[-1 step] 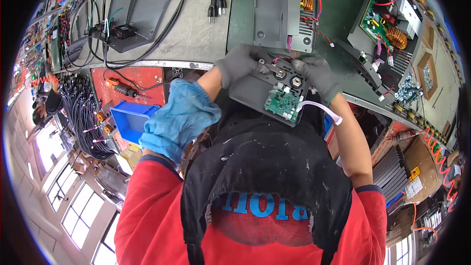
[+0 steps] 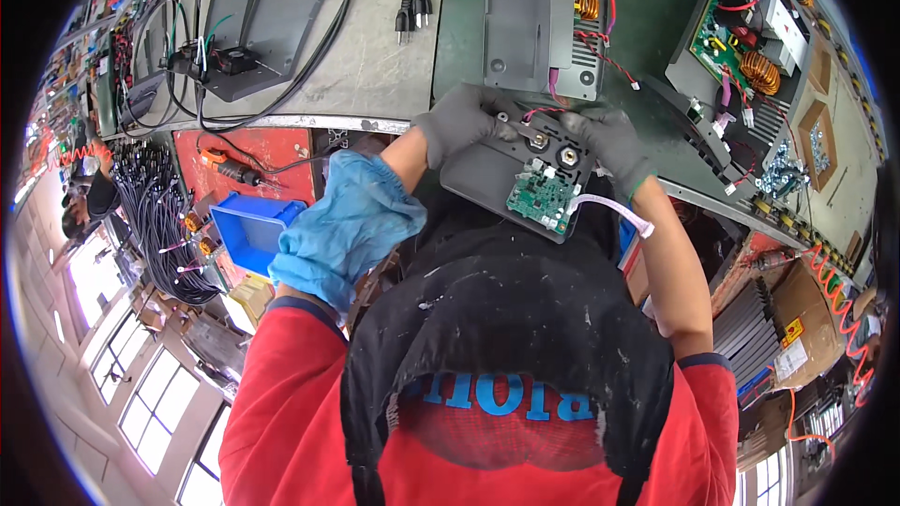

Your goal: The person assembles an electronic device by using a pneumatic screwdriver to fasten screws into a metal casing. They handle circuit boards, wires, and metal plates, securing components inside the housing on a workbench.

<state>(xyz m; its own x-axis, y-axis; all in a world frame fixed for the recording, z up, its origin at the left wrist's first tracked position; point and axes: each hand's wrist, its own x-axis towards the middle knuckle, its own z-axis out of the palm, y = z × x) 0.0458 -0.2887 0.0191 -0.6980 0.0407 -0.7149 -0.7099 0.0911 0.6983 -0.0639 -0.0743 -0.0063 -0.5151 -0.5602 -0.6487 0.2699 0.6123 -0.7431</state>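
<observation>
A dark grey panel (image 2: 480,178) is held in front of my body, tilted, just off the bench's near edge. On it sit a green circuit board (image 2: 544,197), a white-sleeved cable (image 2: 614,207) that hangs off to the right, and two round metal terminals with nuts (image 2: 568,156). My left hand (image 2: 464,122), in a grey glove, is closed at the panel's upper left, its fingers pinching a small flat metal piece (image 2: 521,131) beside the left nut. My right hand (image 2: 611,145), also gloved, is closed on the panel's upper right edge, near a thin red wire (image 2: 542,111). Its fingertips are partly hidden.
Beyond my hands lies a grey metal housing (image 2: 516,28) with wires. An opened unit with copper coils (image 2: 757,72) stands at right. Black cables (image 2: 405,17) and vented panels (image 2: 272,0) lie at left. Below are a blue bin (image 2: 248,225) and an orange power screwdriver (image 2: 225,166).
The panel and both hands have shifted very slightly to the right. Both hands keep the same hold.
</observation>
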